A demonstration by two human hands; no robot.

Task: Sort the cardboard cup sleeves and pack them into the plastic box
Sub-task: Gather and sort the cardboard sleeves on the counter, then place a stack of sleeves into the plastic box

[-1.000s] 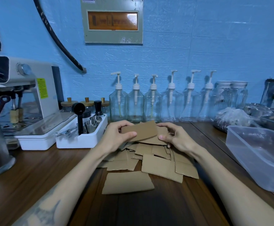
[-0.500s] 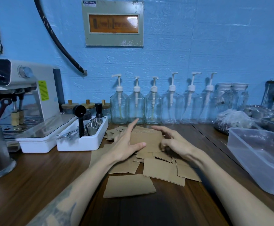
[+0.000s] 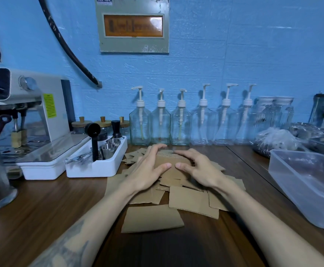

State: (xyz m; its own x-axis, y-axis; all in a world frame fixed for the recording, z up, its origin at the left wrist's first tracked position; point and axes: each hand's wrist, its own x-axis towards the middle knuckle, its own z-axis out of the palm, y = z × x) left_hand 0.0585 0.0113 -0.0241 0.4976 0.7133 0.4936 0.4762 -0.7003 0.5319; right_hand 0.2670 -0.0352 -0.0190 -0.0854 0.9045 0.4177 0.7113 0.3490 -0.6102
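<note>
The fingers of the left hand [image 3: 149,170] lie nearly straight and slightly spread, pressed flat on the top cup sleeve [image 3: 173,167] of a loose pile of cardboard sleeves [image 3: 193,201], with the thumb resting on that sleeve's near edge. The right hand [image 3: 199,167] mirrors it: fingers gently arched, tips touching the same sleeve from the other side, thumb pointing toward the left thumb and almost meeting it. Neither hand curls round anything; both only rest and press on the cardboard.

The pile spreads over the dark wooden counter [image 3: 41,205] under and around both hands, and one single sleeve [image 3: 151,218] lies flat at its near edge, just beside the rest. The clear plastic box [image 3: 309,184] stands open on the counter well to the right of the pile. A white tray [image 3: 97,166] of metal cups sits left of the pile, and a row of pump bottles [image 3: 180,122] lines the blue wall behind.
</note>
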